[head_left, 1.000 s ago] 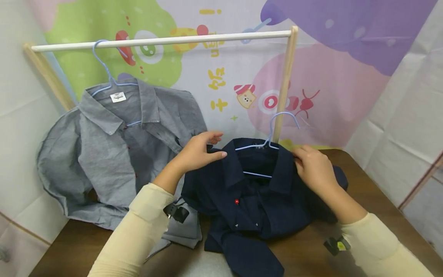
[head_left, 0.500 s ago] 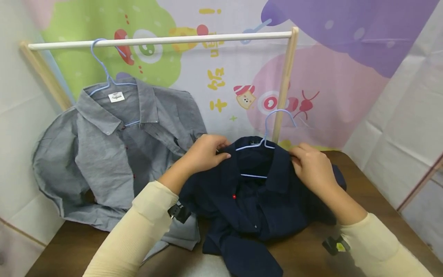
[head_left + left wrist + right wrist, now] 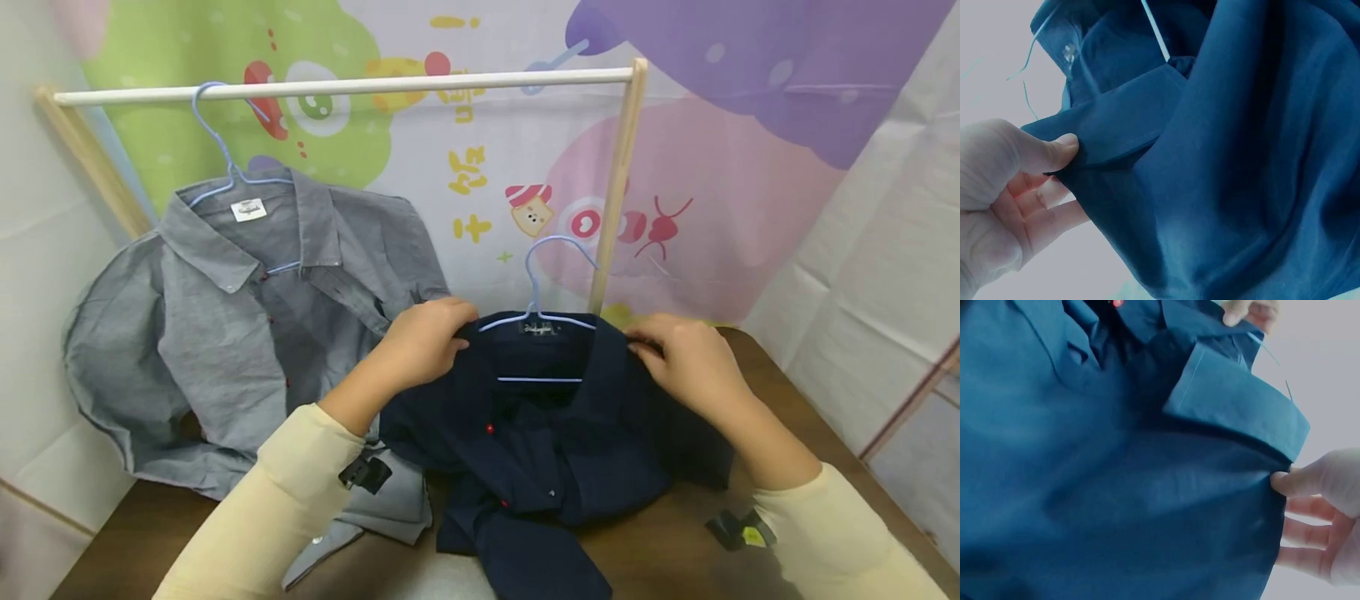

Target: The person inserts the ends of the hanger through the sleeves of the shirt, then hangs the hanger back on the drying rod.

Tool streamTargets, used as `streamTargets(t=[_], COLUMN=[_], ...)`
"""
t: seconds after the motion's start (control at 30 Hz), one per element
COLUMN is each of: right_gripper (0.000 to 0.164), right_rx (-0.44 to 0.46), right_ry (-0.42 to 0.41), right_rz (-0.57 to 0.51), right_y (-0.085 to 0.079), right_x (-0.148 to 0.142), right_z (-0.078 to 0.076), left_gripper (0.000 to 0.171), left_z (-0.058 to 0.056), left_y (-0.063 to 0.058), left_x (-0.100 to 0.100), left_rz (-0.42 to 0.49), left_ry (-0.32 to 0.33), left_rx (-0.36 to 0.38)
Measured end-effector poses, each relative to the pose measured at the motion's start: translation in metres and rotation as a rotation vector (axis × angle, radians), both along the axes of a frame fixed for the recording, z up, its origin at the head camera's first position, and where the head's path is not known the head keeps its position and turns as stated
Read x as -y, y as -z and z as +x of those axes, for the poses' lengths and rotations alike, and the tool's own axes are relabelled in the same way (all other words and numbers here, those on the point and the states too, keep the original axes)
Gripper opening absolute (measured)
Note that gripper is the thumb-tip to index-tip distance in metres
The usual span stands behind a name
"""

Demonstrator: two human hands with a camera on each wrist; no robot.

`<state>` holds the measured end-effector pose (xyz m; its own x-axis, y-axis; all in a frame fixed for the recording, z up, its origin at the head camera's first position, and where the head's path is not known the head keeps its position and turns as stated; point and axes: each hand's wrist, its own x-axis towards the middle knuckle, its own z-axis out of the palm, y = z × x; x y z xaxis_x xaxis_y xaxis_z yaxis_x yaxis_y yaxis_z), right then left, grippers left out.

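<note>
A navy shirt [image 3: 622, 450] lies on the table with a light blue hanger [image 3: 534, 283] inside its neck, the hook standing up. My left hand [image 3: 423, 337] pinches the shirt at the left of its collar; the left wrist view shows the thumb on the collar edge [image 3: 1116, 119]. At the other side, my right hand [image 3: 690, 358] pinches the shoulder cloth just beside the collar, its thumb [image 3: 1285, 482] on top in the right wrist view. The hanger's arms are mostly hidden within the shirt.
A grey shirt [image 3: 217, 350] on another blue hanger [image 3: 225, 146] hangs from the white rail [image 3: 420, 85] at the left. A wooden post [image 3: 618, 183] holds the rail's right end. Below lies the brown table [image 3: 660, 550], with a printed cloth [image 3: 480, 33] behind.
The left hand has gone from beside the collar to pinching it. The hanger hook has shifted left and the shirt's neck has spread wider. The right hand keeps its pinch.
</note>
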<state>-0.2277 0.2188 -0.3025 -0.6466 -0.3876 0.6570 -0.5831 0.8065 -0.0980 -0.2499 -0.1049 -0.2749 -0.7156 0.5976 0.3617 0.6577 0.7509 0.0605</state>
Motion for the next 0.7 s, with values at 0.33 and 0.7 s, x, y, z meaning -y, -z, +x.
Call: streamTargets(t=[0.33,0.7], right_gripper=[0.022,0.023], right_rx=[-0.094,-0.147], right_ry=[-0.063,-0.090], right_rz=[-0.040,-0.109], right_y=[0.001,0.000], right_x=[-0.013,-0.015], right_z=[0.005,0.009], left_gripper=[0.030,0.012], left_z=[0.007,0.018], left_y=[-0.007,-0.005], left_x=[0.027,0.049], left_rz=[0.119,0.026], left_ry=[0.068,0.103], left_rx=[0.145,0.190])
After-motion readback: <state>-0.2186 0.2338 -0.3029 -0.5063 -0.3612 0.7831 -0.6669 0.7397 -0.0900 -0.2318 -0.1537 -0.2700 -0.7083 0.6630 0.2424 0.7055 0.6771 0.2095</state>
